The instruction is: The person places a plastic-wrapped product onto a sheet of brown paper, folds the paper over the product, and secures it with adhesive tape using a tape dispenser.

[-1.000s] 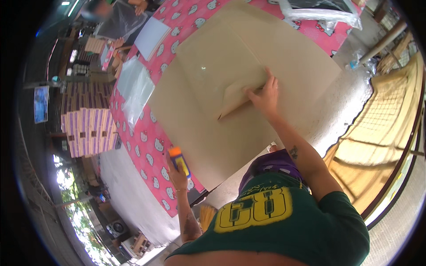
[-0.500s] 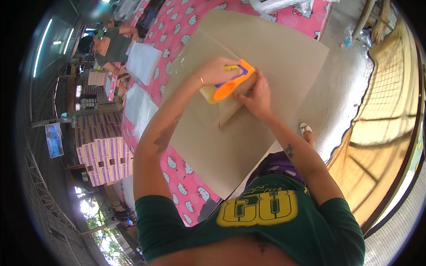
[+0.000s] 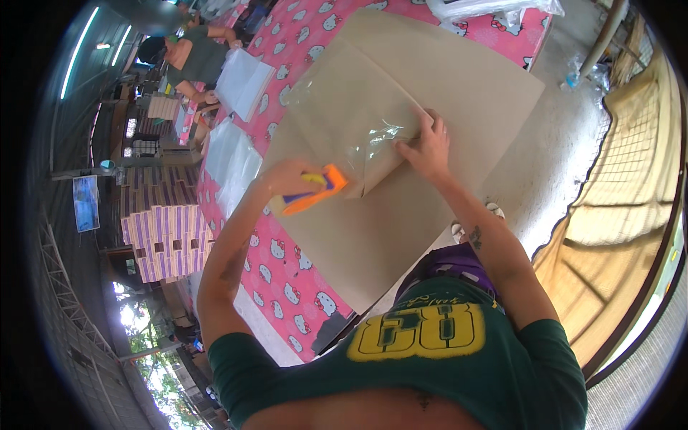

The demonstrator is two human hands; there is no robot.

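A blurred handheld tape dispenser (image 3: 315,190), orange with purple and yellow parts, is in my left hand (image 3: 288,179), whose fingers are closed around it. It is just above the left side of a large brown paper sheet (image 3: 487,86). Folded over on this sheet is a flat brown paper packet (image 3: 337,107) with shiny clear film or tape across its surface. My right hand (image 3: 430,147) grips the packet's right edge, thumb on the near side and fingers bent at the fold. Exactly what lies under those fingers is hidden.
A pink patterned cover (image 3: 290,287) lies over the table. Clear plastic sheets (image 3: 229,161) rest at its left edge. Another person (image 3: 197,61) handles a stack of white sheets (image 3: 244,82). Stacked boxes (image 3: 165,229) stand left; a tan curtain (image 3: 609,215) hangs right.
My left hand has moved the tape dispenser left and nearer to me, away from the packet's right edge. The shiny packet surface now shows. My right hand stays at that edge.
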